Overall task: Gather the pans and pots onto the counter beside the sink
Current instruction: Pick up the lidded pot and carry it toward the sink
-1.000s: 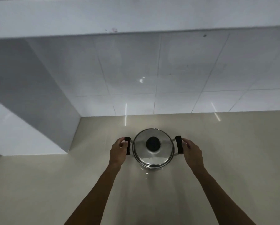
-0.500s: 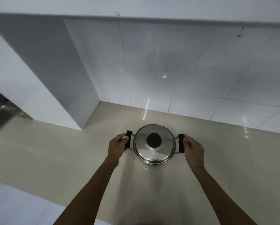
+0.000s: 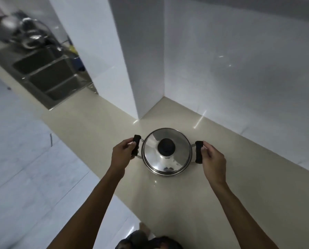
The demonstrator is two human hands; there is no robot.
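Observation:
A steel pot (image 3: 175, 162) with a shiny lid and a black knob is held over the beige counter (image 3: 239, 159). My left hand (image 3: 122, 154) grips its black left handle, and my right hand (image 3: 213, 159) grips its black right handle. Whether the pot touches the counter I cannot tell. A steel sink (image 3: 47, 76) with two basins lies far to the left. Beyond it, blurred, stand several metal pots and pans (image 3: 24, 33).
A white tiled pillar (image 3: 105, 51) juts out between the pot and the sink. A white tiled wall (image 3: 239, 60) backs the counter. Pale floor tiles (image 3: 24, 168) lie at lower left beside the counter's front edge.
My view has swung left, bringing the sink and the far cookware into sight. Both hands keep their hold on the pot's handles, and the pot stays in front of me.

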